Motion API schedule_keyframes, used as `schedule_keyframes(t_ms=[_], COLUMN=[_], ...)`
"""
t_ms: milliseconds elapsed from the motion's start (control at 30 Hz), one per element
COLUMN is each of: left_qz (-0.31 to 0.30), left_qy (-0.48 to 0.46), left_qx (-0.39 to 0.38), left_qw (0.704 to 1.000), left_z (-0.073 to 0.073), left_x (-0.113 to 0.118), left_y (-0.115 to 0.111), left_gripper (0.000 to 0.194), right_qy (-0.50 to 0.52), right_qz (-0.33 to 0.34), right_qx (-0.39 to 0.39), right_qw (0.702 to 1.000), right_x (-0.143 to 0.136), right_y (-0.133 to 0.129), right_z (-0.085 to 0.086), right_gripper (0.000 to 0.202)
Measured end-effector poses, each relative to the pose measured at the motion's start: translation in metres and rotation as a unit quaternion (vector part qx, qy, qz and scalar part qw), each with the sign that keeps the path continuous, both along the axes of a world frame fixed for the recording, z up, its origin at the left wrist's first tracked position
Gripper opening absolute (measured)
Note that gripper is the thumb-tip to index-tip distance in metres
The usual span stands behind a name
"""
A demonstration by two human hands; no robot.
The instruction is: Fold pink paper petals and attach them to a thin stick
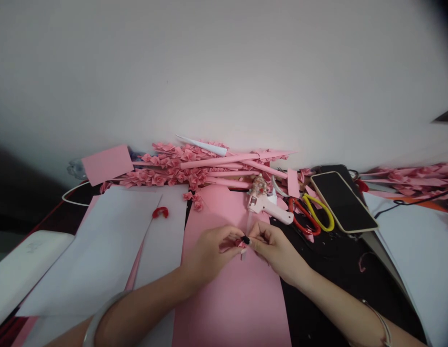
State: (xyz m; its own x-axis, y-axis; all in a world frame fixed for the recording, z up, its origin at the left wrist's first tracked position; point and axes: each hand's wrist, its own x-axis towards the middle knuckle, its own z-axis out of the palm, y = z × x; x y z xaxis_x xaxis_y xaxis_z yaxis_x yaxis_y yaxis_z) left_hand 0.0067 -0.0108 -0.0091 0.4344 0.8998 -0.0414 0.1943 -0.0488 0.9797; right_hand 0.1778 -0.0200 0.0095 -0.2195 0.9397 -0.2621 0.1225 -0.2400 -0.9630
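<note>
Over a long pink paper sheet (231, 299), my two hands meet at the fingertips. My left hand (212, 253) is closed in a pinch on a small pink paper piece (240, 244), folded or curled like a little flower. The fingers of my right hand (276, 248) are also pinched, at the right side of the same piece; my fingertips cover much of it. Just beyond my hands lies a white hot glue gun (258, 202), its handle pointing right. A small red ring-like piece (160, 212) rests on white paper (111, 241) to the left.
Pink paper flower stems (187, 166) pile up along the wall, with a white paper cone (205, 145) on top. Red-and-yellow-handled scissors (312, 217) and a phone (343, 202) lie at right. A white device (28, 270) sits far left, more white paper (419, 250) far right.
</note>
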Motion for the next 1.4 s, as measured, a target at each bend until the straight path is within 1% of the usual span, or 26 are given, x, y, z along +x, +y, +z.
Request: schedule_keyframes(t_ms=[133, 267, 400, 500, 700, 833, 1033, 1133, 1233, 1400], left_qz=[0.016, 0.023, 0.033, 0.033, 0.013, 0.006, 0.011, 0.011, 0.007, -0.002], left_qy=[-0.015, -0.029, -0.022, -0.024, -0.043, -0.055, -0.045, -0.045, -0.049, -0.069], left_qx=[-0.019, -0.03, -0.039, -0.054, -0.08, -0.09, -0.074, -0.062, -0.056, -0.067], left_qw=[1.0, 0.999, 0.998, 0.998, 0.996, 0.994, 0.996, 0.997, 0.997, 0.995], left_z=[-0.001, -0.003, -0.003, -0.002, 0.002, 0.003, 0.005, 0.004, 0.004, 0.005], left_x=[0.0, 0.001, 0.0, 0.0, 0.0, 0.0, 0.0, -0.001, -0.001, 0.0], left_y=[0.0, 0.001, 0.003, 0.004, 0.004, 0.004, 0.004, 0.004, 0.003, 0.003], left_gripper=[0.011, 0.011, 0.012, 0.011, 0.012, 0.011, 0.011, 0.011, 0.01, 0.01], right_qy=[0.02, 0.024, 0.063, 0.107, 0.164, 0.182, 0.16, 0.158, 0.185, 0.242], right_qz=[-0.03, -0.041, -0.021, 0.0, 0.016, 0.014, 0.013, 0.02, 0.035, 0.075], right_qx=[-0.044, -0.06, -0.083, -0.118, -0.182, -0.182, -0.153, -0.154, -0.179, -0.235], right_qw=[0.998, 0.997, 0.994, 0.987, 0.969, 0.966, 0.975, 0.975, 0.966, 0.939], right_x=[-0.002, -0.003, 0.0, 0.002, 0.005, 0.005, 0.004, 0.005, 0.008, 0.013], right_y=[0.0, -0.001, -0.001, 0.0, 0.001, 0.002, 0.002, 0.002, 0.003, 0.004], right_z=[0.003, 0.003, 0.0, -0.001, 0.001, 0.001, 0.002, 0.003, 0.001, -0.002], right_gripper=[0.031, 0.03, 0.031, 0.034, 0.036, 0.036, 0.035, 0.035, 0.035, 0.035])
